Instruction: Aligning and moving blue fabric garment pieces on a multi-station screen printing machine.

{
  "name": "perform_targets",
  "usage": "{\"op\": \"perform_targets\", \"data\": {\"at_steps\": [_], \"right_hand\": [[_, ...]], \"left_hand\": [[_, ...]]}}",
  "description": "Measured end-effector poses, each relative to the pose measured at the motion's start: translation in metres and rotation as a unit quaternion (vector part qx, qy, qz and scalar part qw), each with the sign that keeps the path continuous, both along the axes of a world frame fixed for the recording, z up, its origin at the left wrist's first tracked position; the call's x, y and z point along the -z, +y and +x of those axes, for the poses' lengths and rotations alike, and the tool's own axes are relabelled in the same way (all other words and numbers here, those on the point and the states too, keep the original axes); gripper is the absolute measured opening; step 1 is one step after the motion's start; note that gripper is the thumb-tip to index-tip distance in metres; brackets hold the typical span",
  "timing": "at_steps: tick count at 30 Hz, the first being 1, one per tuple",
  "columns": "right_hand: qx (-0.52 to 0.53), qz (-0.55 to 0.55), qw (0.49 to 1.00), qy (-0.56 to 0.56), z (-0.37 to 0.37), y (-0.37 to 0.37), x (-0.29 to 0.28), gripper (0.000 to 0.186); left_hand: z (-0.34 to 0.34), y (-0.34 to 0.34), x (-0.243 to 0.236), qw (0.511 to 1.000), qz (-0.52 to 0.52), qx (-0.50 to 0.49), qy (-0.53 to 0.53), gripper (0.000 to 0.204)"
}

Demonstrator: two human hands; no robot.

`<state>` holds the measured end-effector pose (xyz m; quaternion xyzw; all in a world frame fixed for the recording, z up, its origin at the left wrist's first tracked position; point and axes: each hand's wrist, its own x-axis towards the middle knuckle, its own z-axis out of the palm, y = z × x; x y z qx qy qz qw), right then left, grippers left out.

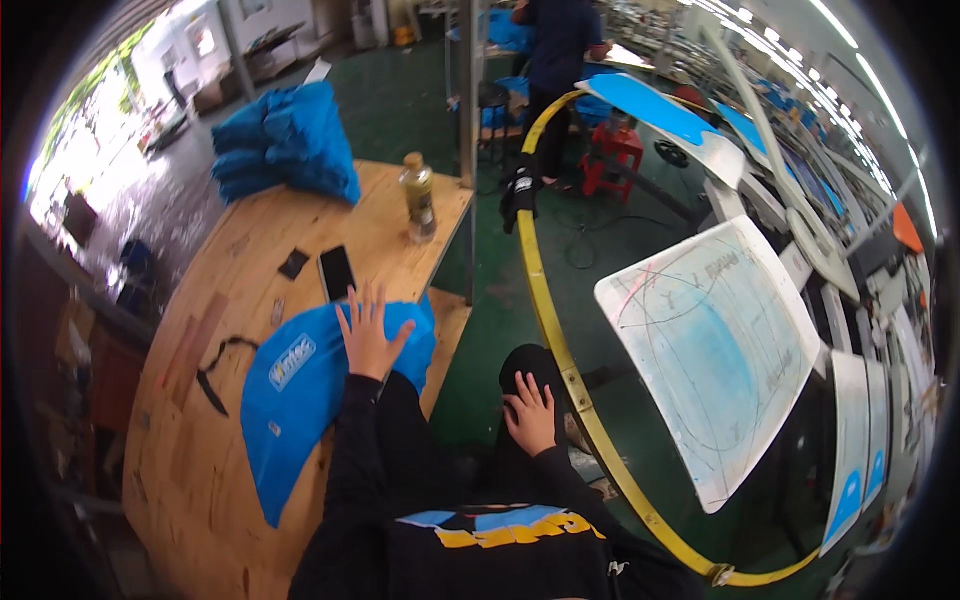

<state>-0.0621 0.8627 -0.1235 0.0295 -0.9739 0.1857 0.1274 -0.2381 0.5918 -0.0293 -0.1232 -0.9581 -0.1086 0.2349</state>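
My left hand (pixel 370 338) lies flat on a blue cut fabric piece (pixel 290 405), its fingers spread and nothing gripped. The piece has a white printed label and tapers to a point towards me; its right end hangs by the table edge. My right hand (pixel 531 415) rests on my knee with the fingers loosely stretched and holds nothing. Just beyond my left fingertips lies a dark phone (pixel 337 272), with a small black square (pixel 293 264) beside it.
On the wooden table (pixel 190 430) are a stack of folded blue fabric (pixel 285 145), a bottle (pixel 418 200) and a black strap (pixel 215 375). A yellow curved rail (pixel 548 310) passes to my right. Beyond it are a white printing board (pixel 715 350), a red stool (pixel 612 160) and a standing person (pixel 560 50).
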Motion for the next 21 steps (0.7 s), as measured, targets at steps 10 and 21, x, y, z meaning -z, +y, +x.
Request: {"op": "perform_targets", "data": {"at_steps": [10,21], "right_hand": [[-0.010,0.016,1.000,0.012,-0.002,-0.006,-0.007,0.020],[-0.008,0.023,1.000,-0.002,0.004,-0.005,-0.001,0.020]], "left_hand": [[0.042,-0.157,-0.033,0.972,0.000,-0.234,-0.010,0.065],[0.068,-0.201,0.064,0.946,0.025,-0.301,-0.119,0.063]]}}
